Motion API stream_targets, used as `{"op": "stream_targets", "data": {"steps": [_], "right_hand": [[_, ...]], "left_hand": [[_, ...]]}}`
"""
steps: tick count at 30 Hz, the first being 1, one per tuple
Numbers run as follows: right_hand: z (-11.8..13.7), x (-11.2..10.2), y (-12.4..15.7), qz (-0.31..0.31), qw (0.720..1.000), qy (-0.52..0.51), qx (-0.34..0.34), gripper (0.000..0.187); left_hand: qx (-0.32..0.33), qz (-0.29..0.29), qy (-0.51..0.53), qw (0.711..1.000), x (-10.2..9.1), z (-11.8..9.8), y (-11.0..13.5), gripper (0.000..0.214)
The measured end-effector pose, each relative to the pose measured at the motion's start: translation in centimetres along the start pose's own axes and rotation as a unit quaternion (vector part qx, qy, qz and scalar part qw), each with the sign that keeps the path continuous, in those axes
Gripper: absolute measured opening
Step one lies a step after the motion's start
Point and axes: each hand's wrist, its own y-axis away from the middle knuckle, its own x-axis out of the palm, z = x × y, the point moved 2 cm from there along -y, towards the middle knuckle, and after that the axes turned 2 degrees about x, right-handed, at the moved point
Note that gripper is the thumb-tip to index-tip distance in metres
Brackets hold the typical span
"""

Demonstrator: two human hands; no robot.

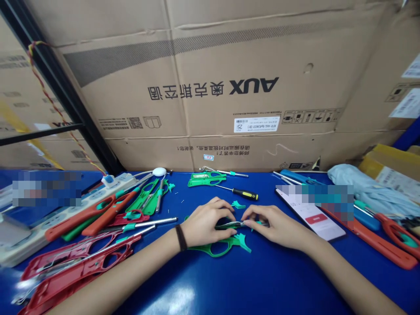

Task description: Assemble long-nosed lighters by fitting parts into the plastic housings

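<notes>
Slim part, silvery at its right end and darker along its length, midway along the worktop, between both hands; grasped by the fingers of the left hand, pinched at the silvery end by those of the right hand; close by, partly covered, a green casing with an oval loop; farther off, a black-and-yellow screwdriver; rightward, a phone
</notes>
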Motion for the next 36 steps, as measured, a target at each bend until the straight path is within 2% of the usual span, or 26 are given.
{"op": "stream_targets", "data": {"steps": [8, 18, 26, 31, 36], "right_hand": [[-0.4, 0.1, -0.2, -0.017, 1.0, 0.011, 0.013, 0.02], [-0.4, 0.7, -0.6, -0.046, 0.997, 0.069, -0.004, 0.019], [-0.1, 0.8, 0.0, -0.034, 0.994, 0.102, 0.003, 0.007], [0.0, 0.5, 0.1, -0.027, 0.993, 0.117, -0.012, 0.009], [0.5, 0.7, 0.1, -0.068, 0.983, 0.162, -0.045, 0.009]], "left_hand": [[0.03, -0.028, 0.174, 0.984, 1.0, 1.8, -0.6, 0.01], [0.014, -0.037, 0.174, 0.984, 1.6, 2.0, -0.5, 0.014], [0.017, -0.042, 0.172, 0.984, 1.6, 1.9, -0.3, 0.012], [0.027, -0.051, 0.168, 0.984, 1.6, 1.8, -0.3, 0.012], [0.034, -0.052, 0.159, 0.985, 1.6, 1.7, -0.2, 0.014]]}}
